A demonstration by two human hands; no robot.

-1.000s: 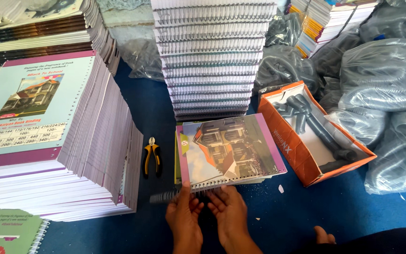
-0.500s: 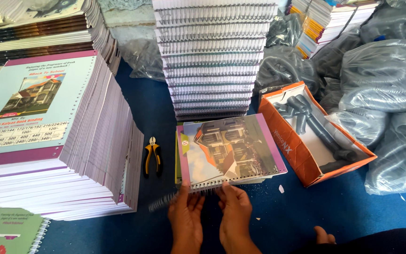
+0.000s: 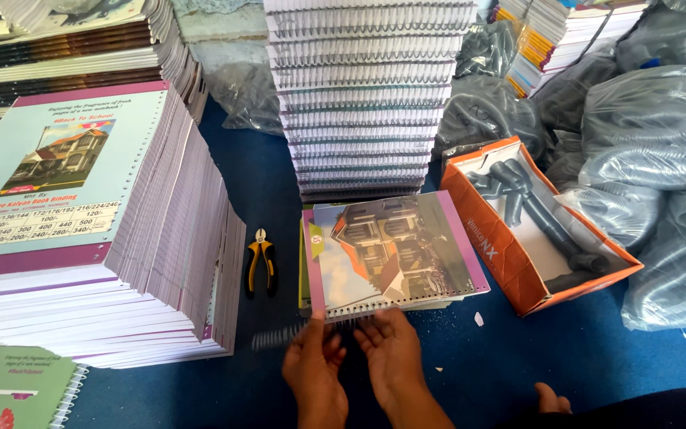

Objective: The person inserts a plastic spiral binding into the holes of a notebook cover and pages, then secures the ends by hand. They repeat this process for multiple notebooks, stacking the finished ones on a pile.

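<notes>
Hands (image 3: pixel 359 353) side by side pinch notebook's (image 3: pixel 391 250) spiral (image 3: pixel 295 335).

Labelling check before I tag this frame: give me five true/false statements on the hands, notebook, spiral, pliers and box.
1. Both hands, left hand and right hand, are at the near edge of the notebook. True.
2. The wire spiral sticks out to the right of the notebook. False: it sticks out to the left.
3. The pliers lie between the tall stack of unbound notebooks and the notebook. True.
4. The orange box is shut. False: it is open, with dark coils inside.
5. The pliers have red handles. False: yellow and black.
</notes>
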